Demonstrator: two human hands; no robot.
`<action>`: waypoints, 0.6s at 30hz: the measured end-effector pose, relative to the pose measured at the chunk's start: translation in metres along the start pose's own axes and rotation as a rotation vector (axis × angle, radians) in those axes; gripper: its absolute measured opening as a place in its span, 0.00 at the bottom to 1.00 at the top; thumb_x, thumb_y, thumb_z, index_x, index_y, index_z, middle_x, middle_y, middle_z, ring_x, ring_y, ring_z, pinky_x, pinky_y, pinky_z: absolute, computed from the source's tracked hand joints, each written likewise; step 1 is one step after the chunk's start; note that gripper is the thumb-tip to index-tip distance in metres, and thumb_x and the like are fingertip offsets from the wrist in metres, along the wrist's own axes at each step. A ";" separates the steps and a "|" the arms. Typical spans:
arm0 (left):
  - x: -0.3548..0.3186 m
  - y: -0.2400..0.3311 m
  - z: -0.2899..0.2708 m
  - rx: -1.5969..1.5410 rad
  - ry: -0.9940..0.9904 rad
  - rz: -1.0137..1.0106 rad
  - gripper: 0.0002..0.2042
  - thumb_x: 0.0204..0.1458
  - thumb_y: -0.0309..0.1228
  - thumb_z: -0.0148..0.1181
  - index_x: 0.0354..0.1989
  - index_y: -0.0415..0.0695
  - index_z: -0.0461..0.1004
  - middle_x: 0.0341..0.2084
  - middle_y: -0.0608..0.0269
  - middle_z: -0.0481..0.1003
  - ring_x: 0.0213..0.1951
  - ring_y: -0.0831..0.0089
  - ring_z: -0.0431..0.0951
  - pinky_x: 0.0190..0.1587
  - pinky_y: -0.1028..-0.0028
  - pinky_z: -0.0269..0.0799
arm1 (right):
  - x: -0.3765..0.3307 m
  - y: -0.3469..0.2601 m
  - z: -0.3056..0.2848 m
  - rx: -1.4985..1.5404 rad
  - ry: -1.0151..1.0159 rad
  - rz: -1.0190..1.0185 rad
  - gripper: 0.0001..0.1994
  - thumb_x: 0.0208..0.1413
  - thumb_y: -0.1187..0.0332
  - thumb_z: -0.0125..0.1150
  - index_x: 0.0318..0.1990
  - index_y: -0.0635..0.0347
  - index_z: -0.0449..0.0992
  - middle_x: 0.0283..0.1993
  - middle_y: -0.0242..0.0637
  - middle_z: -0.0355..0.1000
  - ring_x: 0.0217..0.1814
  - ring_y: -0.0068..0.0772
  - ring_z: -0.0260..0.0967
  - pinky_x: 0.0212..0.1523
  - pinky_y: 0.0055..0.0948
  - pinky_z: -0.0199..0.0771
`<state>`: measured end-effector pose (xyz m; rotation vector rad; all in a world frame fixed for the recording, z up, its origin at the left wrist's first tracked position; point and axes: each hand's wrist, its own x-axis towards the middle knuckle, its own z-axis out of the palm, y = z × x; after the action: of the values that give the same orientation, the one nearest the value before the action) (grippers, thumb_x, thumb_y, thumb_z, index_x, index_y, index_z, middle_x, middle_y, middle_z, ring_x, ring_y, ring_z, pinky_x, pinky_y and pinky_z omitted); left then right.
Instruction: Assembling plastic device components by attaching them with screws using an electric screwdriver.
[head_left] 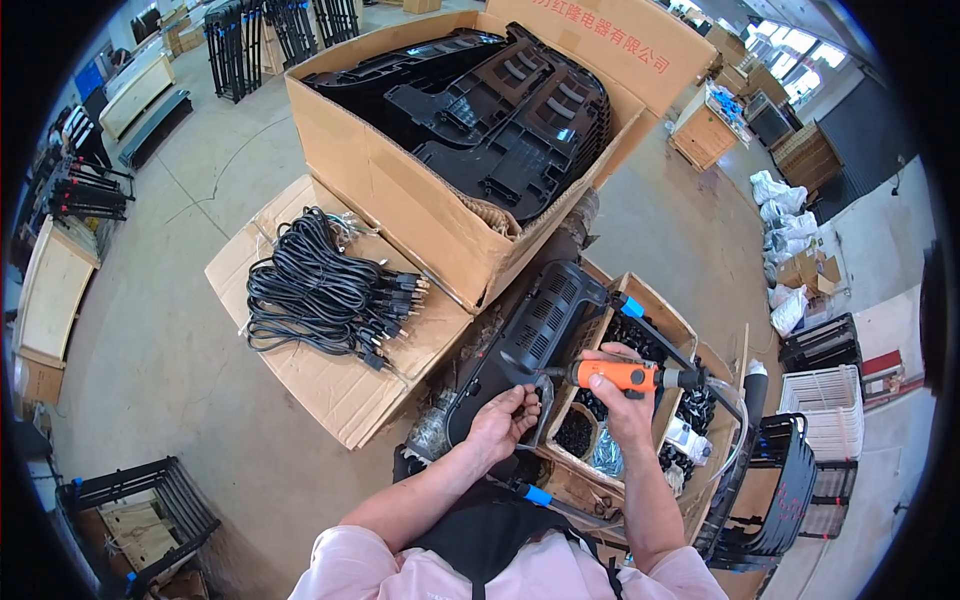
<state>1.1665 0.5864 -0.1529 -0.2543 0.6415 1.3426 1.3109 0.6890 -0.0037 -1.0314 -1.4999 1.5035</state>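
My right hand [622, 392] is wrapped round an orange power screwdriver [640, 377] that lies almost level, its bit pointing left. Beneath the bit is a long black plastic housing [548, 312] with slotted vents. I cannot tell whether the bit touches it. My left hand [506, 418] is beside the housing's near end, just left of the bit, its fingers curled and pinched together. Whatever they hold, if anything, is too small to make out. Below the screwdriver, a wooden parts tray [683, 327] holds small black pieces in several compartments.
Beyond my hands stands a large open carton [390, 190] stacked with black plastic covers [500, 120]. A bundle of black power cords [320, 285] lies on flattened cardboard [285, 385] at the left. Black metal frames [150, 510] stand on the floor at lower left; white baskets [825, 410] are stacked at right.
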 end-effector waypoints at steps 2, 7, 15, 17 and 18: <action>0.000 -0.001 0.001 -0.029 0.039 0.015 0.12 0.69 0.38 0.54 0.48 0.44 0.76 0.34 0.67 0.77 0.35 0.75 0.77 0.40 0.75 0.77 | -0.014 -0.001 -0.001 0.032 0.002 0.043 0.26 0.53 0.73 0.71 0.59 0.66 0.69 0.53 0.47 0.79 0.56 0.36 0.76 0.61 0.37 0.75; 0.002 -0.005 0.000 -0.190 0.002 0.016 0.12 0.68 0.39 0.55 0.45 0.43 0.77 0.30 0.67 0.76 0.31 0.73 0.79 0.36 0.73 0.81 | -0.030 0.014 -0.008 0.073 -0.040 0.034 0.25 0.53 0.75 0.70 0.59 0.65 0.69 0.53 0.48 0.79 0.56 0.35 0.76 0.61 0.35 0.74; -0.004 -0.012 -0.004 -0.242 -0.041 0.053 0.12 0.69 0.39 0.54 0.46 0.43 0.75 0.29 0.68 0.74 0.30 0.73 0.77 0.35 0.74 0.79 | -0.038 0.024 -0.005 0.085 -0.043 0.019 0.25 0.53 0.76 0.69 0.59 0.65 0.70 0.54 0.48 0.79 0.55 0.34 0.76 0.62 0.36 0.73; -0.006 -0.012 -0.006 -0.249 -0.043 0.061 0.12 0.69 0.39 0.53 0.46 0.43 0.76 0.29 0.69 0.74 0.30 0.74 0.77 0.34 0.75 0.79 | -0.040 0.024 -0.002 0.071 -0.051 0.012 0.25 0.53 0.76 0.69 0.59 0.65 0.70 0.54 0.48 0.79 0.56 0.34 0.76 0.61 0.36 0.73; -0.007 -0.013 -0.007 -0.245 -0.046 0.064 0.12 0.69 0.39 0.53 0.47 0.43 0.75 0.29 0.69 0.74 0.30 0.74 0.77 0.34 0.75 0.79 | -0.040 0.026 -0.002 0.066 -0.056 0.010 0.25 0.53 0.76 0.69 0.59 0.65 0.70 0.54 0.48 0.79 0.56 0.35 0.76 0.61 0.36 0.74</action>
<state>1.1760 0.5739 -0.1564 -0.4019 0.4493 1.4851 1.3291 0.6525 -0.0283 -0.9666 -1.4755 1.5900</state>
